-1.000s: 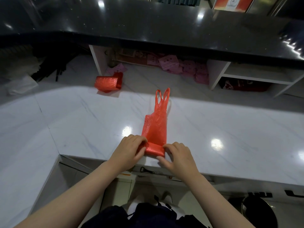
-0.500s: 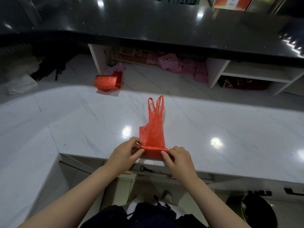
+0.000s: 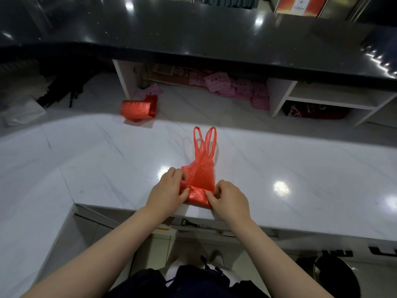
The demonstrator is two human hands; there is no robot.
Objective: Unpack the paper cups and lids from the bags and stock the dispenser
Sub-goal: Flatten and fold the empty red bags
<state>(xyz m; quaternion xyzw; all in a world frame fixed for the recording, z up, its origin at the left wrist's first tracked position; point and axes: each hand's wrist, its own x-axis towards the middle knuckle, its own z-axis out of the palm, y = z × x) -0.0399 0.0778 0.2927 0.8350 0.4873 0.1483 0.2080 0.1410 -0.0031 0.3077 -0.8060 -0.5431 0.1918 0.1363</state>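
A thin, translucent red plastic bag (image 3: 200,173) lay flat on the glossy white marble counter (image 3: 300,168), its 2 handle loops pointing away. The left hand (image 3: 166,191) and right hand (image 3: 228,198) pinched its rolled near end.

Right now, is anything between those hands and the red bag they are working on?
Nothing visible. The left hand and right hand both pinch the rolled near end of the red bag directly, on the white marble counter. The other rolled red bag lies well away.
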